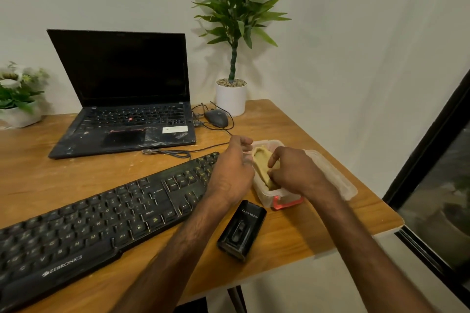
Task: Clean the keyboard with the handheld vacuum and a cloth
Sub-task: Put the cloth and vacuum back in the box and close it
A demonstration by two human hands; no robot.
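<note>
cloth being fetched, cleaning not yet begun
right hand (295, 173) pinches the cloth (262, 160) inside the open box (267, 198), left hand (231, 173) curls round the box's edge; the vacuum (241, 230) lies untouched beside the keyboard (101, 223), which looks dusty, so vacuuming and wiping both seem left.

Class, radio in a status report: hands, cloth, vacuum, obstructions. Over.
Right hand pinching cloth inside container. Left hand at container's side, grip unclear. Vacuum lies untouched by keyboard. Left hand overhangs keyboard's right end.
</note>
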